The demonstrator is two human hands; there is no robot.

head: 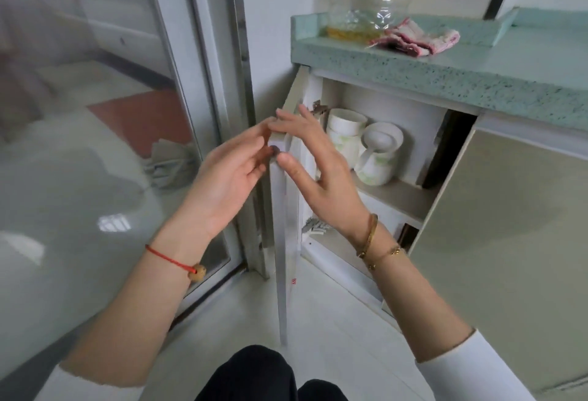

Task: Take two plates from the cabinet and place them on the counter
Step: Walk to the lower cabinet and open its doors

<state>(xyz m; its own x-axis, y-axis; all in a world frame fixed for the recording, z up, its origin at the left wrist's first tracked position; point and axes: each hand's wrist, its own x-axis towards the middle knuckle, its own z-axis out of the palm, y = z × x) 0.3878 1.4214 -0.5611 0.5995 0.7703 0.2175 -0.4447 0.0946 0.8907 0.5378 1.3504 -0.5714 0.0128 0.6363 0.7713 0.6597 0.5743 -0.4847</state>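
Both hands meet at the free edge of the cabinet door (283,209), which stands swung out edge-on toward the camera. On the left hand (222,174) the grip is a light pinch, its fingertips closing on the door's outer side near the small round knob (274,149); on the right hand (305,158) the grip is loose and spread, thumb pressed by the knob and fingers laid along the door's inner side, closed on nothing else. Behind the right hand the cabinet (381,133) is open, and its upper shelf (397,193) holds stacked white cups (345,136) and a white mug (378,155) tipped on its side. No plates show anywhere in the visible part of the cabinet; they may sit lower down or behind the door or the right hand, which cannot be told. Above, the green speckled tabletop (413,66) carries a clear bottle (372,2) and a crumpled pink cloth (416,38), with bare space to the right. Judging from this, only the door-opening is under way: 0 of 2 plates are out, and finding, lifting and setting down both remain.
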